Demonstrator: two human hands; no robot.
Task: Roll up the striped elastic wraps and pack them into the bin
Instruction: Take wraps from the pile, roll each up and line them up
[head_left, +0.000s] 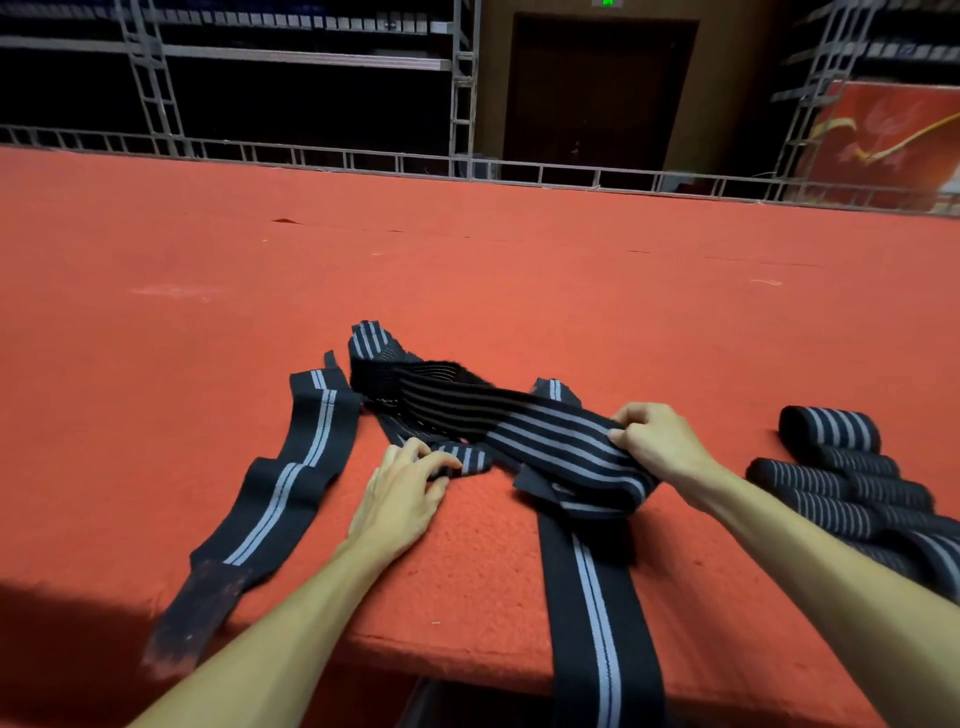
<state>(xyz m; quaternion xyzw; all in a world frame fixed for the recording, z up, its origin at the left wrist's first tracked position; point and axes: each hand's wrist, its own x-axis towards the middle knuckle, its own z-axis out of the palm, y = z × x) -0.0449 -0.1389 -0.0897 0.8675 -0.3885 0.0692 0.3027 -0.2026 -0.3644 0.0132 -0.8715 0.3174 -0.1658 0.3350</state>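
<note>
Both forearms are stretched forward from the lower edge of the frame over the red table (519, 249). The left hand (402, 491) is laid low at centre, palm down, wrist close to the cloth. Its fingers are bent, and a striped end (470, 460) is pinched between fingertips and thumb; the opening is narrow.

The right hand (657, 441) is raised slightly above the table, right of centre, with the knuckles turned upward. Its fingers are curled tightly round a wrap (545, 441), which is gripped across its width and bunched under the palm. From that hand the wrap is drawn up and left to a tangled pile (379, 364) at mid-frame.

A second wrap (291, 478) is spread flat at the left, its dark tip hung over the near edge. A third (592, 597) is draped over the near edge at lower centre. Finished rolls (831, 467) are laid side by side at the right edge, well apart from the left hand.
</note>
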